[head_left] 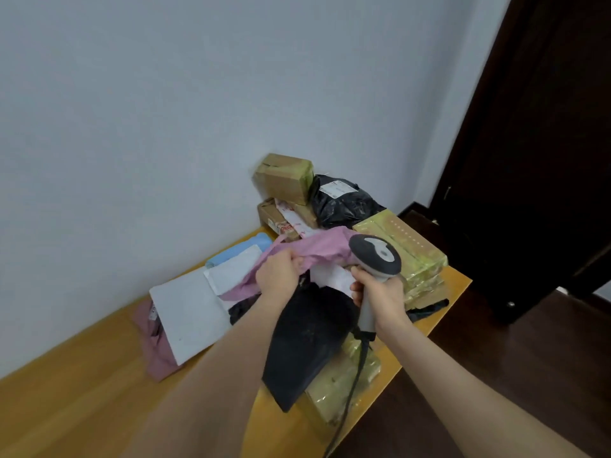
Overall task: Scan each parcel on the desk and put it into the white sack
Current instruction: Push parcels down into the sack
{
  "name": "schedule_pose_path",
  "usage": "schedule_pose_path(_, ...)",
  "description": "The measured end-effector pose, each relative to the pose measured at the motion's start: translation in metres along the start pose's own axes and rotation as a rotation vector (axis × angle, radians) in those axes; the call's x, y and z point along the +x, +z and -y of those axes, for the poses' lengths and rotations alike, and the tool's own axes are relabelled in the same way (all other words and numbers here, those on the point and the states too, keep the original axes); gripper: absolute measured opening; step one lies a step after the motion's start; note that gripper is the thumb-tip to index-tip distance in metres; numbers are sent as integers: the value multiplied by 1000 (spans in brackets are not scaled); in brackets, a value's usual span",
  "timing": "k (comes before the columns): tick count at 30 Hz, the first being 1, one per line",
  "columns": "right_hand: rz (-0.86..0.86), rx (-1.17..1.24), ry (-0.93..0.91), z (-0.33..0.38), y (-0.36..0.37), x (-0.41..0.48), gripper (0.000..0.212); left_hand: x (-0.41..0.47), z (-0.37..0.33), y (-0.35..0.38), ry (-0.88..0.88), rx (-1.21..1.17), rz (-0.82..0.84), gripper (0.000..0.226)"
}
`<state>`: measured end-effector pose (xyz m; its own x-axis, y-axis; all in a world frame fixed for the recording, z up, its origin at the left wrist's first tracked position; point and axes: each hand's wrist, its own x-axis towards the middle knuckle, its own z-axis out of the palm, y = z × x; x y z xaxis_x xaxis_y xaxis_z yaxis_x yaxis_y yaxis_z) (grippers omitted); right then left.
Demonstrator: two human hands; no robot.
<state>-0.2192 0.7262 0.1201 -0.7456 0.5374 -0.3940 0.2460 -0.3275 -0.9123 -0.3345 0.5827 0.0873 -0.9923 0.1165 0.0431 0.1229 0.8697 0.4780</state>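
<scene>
We take the pink parcel (pixel 317 252) as our fixed point. It is a soft, wrinkled bag, lifted a little above the desk (pixel 82 391). The left hand (pixel 277 272) grips its left end, with the fingers curled tightly into the plastic. A white label (pixel 330 276) shows on the lower side of the parcel, between the two hands.

Just to the right of the pink parcel, the right hand (pixel 380 299) holds the scanner (pixel 377 256). All its fingers are wrapped around the pale handle, and the dark grey head stands close above the label. The black cable (pixel 350 398) hangs down from the handle, past the desk edge.

Directly under the pink parcel lies a black parcel (pixel 307 338), and under that one a yellowish wrapped parcel (pixel 344 388). To the left of the pink parcel we see a flat white mailer (pixel 188 315), which rests partly on a dusty pink bag (pixel 155 352). A light blue parcel (pixel 238 252) lies behind the mailer.

Behind the pink parcel, against the wall, two cardboard boxes are stacked: the upper box (pixel 284 176) on the lower box (pixel 281 216). A black bag (pixel 344 203) with a label is beside them. To the right of the pink parcel stand boxes in yellow tape (pixel 406 252). Further right is a dark door (pixel 529 160).
</scene>
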Motion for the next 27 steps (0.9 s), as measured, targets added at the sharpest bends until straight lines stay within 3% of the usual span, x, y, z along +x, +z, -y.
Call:
schedule_pose_path(3, 24, 56, 11, 12, 15, -5, 16, 14, 3, -53, -111, -206, -111, 21)
schedule_pose_path(8, 90, 132, 77, 17, 55, -15, 34, 8, 37, -132, -104, -539, -237, 14)
schedule_pose_path(11, 183, 151, 153, 15, 85, -29, 31, -9, 70, -170, -162, -826, -179, 19)
schedule_pose_path(15, 255, 123, 201, -2, 124, -53, 61, -38, 116, -208, -246, -1146, -31, 19)
schedule_pose_path(17, 296, 131, 250, -14, 145, -69, 62, -53, 143, -221, -273, -1178, 4, 19)
schedule_pose_path(20, 391, 112, 338, -34, 178, -100, 43, -73, 195, -239, -322, -1160, 1, 21)
schedule_pose_path(24, 363, -28, 253, -58, 228, -135, 32, -104, 262, -267, -376, -1094, -69, 22)
schedule_pose_path(27, 330, -145, 171, -72, 267, -157, 30, -123, 309, -285, -416, -915, -197, 22)
